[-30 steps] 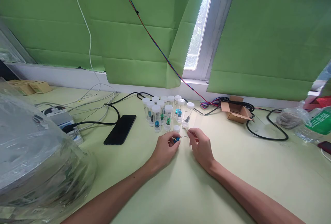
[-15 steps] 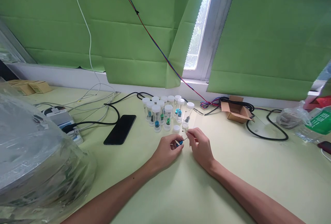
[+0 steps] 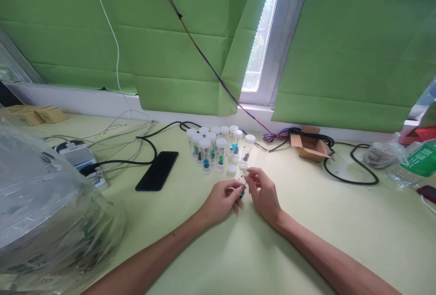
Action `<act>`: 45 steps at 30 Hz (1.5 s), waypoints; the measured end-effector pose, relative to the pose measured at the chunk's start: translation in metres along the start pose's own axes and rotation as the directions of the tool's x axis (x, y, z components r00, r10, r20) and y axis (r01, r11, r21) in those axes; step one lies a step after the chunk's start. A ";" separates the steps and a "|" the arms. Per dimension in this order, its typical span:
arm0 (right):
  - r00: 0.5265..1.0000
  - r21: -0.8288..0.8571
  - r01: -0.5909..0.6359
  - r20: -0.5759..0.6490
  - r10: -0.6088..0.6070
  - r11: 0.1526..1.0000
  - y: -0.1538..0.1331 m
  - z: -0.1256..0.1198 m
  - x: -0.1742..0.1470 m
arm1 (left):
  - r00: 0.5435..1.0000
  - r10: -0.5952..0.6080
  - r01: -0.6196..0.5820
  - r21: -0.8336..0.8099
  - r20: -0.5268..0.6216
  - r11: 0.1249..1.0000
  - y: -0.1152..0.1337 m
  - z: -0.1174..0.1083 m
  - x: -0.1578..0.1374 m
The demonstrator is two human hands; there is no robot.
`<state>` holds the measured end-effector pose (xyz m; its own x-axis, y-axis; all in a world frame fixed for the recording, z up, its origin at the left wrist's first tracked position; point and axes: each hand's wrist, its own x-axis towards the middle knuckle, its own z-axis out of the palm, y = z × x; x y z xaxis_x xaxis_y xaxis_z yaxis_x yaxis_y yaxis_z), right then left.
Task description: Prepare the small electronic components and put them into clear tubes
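Observation:
My left hand is closed around a small blue part, mostly hidden behind its thumb and fingers. From the blue part a thin dark rod runs up toward my right hand. The thumb and index finger of the right hand are pinched together at the rod's upper end. Just beyond both hands lies a loose white cap. Behind it several clear vials with white caps stand upright in a cluster, with small blue, green or dark parts inside. The rightmost vial stands nearest the right hand.
A black phone lies left of the vials. Further left are a power strip with cables and a large plastic-wrapped object. An open cardboard box, a black cable and a bottle are on the right.
My left hand has turned, and the blue part in it now points more downward, with the rod more upright. My right hand has barely moved.

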<state>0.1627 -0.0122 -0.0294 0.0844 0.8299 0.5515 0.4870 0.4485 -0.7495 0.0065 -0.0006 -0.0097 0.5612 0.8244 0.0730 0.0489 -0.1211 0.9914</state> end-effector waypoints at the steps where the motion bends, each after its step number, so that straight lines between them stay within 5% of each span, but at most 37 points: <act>1: 1.000 0.000 0.002 -0.001 -0.002 1.000 0.000 0.000 0.000 | 1.000 -0.003 0.003 -0.035 0.005 0.999 0.000 0.000 0.001; 45: 0.964 -0.068 0.237 0.144 -0.225 0.969 -0.011 -0.003 -0.002 | 0.998 -0.062 0.057 -0.233 -0.011 0.971 0.007 -0.005 0.003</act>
<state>0.1595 -0.0195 -0.0210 -0.1538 0.7464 0.6475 0.5510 0.6087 -0.5708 0.0046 0.0036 -0.0020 0.5478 0.8365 0.0131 -0.1131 0.0586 0.9919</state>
